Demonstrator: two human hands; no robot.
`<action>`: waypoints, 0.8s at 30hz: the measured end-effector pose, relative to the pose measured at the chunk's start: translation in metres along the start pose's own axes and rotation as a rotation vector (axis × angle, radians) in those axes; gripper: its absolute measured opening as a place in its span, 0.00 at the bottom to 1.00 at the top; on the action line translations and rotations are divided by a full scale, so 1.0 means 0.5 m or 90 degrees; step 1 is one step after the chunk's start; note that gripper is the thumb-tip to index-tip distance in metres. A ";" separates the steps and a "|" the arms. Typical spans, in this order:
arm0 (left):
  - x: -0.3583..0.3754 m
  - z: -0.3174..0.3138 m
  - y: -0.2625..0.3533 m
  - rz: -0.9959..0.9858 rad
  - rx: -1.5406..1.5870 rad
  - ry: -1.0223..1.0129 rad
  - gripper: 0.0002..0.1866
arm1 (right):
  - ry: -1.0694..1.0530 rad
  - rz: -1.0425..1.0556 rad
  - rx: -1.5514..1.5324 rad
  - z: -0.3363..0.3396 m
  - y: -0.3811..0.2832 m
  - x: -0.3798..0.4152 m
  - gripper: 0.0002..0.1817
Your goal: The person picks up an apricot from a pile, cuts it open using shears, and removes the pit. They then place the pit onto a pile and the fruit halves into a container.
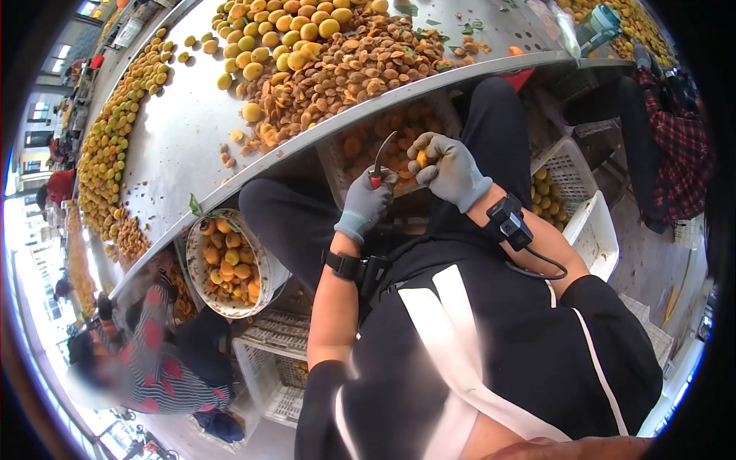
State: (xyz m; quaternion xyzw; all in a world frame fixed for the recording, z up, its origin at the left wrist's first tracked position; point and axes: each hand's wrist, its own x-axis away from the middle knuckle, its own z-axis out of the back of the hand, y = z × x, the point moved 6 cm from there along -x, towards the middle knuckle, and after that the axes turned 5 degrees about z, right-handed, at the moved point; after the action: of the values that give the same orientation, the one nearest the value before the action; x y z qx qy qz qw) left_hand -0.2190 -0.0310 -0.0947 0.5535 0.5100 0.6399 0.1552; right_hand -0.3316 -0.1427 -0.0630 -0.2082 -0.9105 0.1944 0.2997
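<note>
My left hand, in a grey glove, is closed around the red handle of a small knife. Its thin curved blade points up and to the right. Just to the right, my right hand, also gloved in grey, grips a yellow-orange apricot that its fingers partly cover. Blade and fruit are apart. Below both hands, between my knees, a crate holds orange apricot pieces. Beyond it, a pile of brown apricot pits lies on the metal table beside whole apricots.
The metal table's raised edge curves above my knees. A white bucket of apricots stands left. A white crate and green-yellow fruit are right. Co-workers sit at left and right. A bottle lies at the far right.
</note>
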 end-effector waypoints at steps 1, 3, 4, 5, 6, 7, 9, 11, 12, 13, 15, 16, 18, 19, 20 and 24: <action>-0.002 0.001 -0.003 -0.001 -0.054 0.013 0.05 | 0.048 -0.005 -0.014 0.003 0.005 -0.001 0.10; -0.005 0.007 -0.011 -0.008 -0.079 0.021 0.05 | 0.095 -0.010 -0.027 0.006 0.014 -0.003 0.12; -0.007 0.010 -0.013 -0.016 -0.106 0.028 0.05 | 0.112 -0.012 -0.022 0.012 0.020 -0.006 0.13; -0.009 0.010 -0.010 -0.021 -0.105 0.025 0.05 | 0.129 -0.012 -0.015 0.011 0.019 -0.008 0.14; -0.008 0.011 -0.005 -0.043 -0.134 0.028 0.05 | 0.128 -0.006 -0.013 0.007 0.018 -0.008 0.14; -0.006 0.013 0.000 -0.063 -0.163 0.031 0.06 | 0.159 0.006 0.004 0.007 0.019 -0.004 0.15; 0.003 0.011 0.011 -0.030 -0.102 0.007 0.06 | 0.234 0.009 0.029 0.008 0.016 -0.006 0.18; 0.006 0.011 0.010 0.008 -0.041 -0.017 0.06 | 0.188 -0.016 0.017 0.020 0.017 -0.019 0.17; 0.007 0.016 0.012 -0.015 -0.036 -0.020 0.06 | 0.142 -0.045 0.005 0.021 0.025 -0.027 0.16; 0.007 0.019 0.015 -0.038 -0.030 -0.023 0.06 | 0.142 -0.044 0.006 0.026 0.032 -0.037 0.16; 0.009 0.026 0.022 -0.068 -0.038 -0.005 0.06 | 0.174 -0.067 0.048 0.023 0.048 -0.046 0.17; 0.011 0.032 0.028 -0.098 -0.047 0.013 0.05 | 0.175 -0.068 0.049 0.021 0.047 -0.047 0.17; 0.023 0.034 0.046 -0.065 -0.014 0.019 0.05 | 0.229 -0.033 0.261 0.028 0.027 -0.050 0.20; 0.029 0.036 0.048 -0.032 0.016 0.025 0.05 | 0.219 -0.032 0.171 0.063 0.035 -0.073 0.26; 0.031 0.039 0.048 -0.031 0.019 0.026 0.05 | 0.220 -0.034 0.172 0.074 0.036 -0.079 0.26; 0.051 0.053 0.086 -0.072 0.086 0.050 0.05 | 0.379 -0.017 0.152 0.139 0.026 -0.096 0.12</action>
State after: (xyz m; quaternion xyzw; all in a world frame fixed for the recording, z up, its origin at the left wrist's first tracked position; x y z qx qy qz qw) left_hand -0.1890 -0.0172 -0.0488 0.5075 0.5882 0.6155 0.1327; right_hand -0.3364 -0.1715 -0.1435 -0.2076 -0.7562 0.2263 0.5778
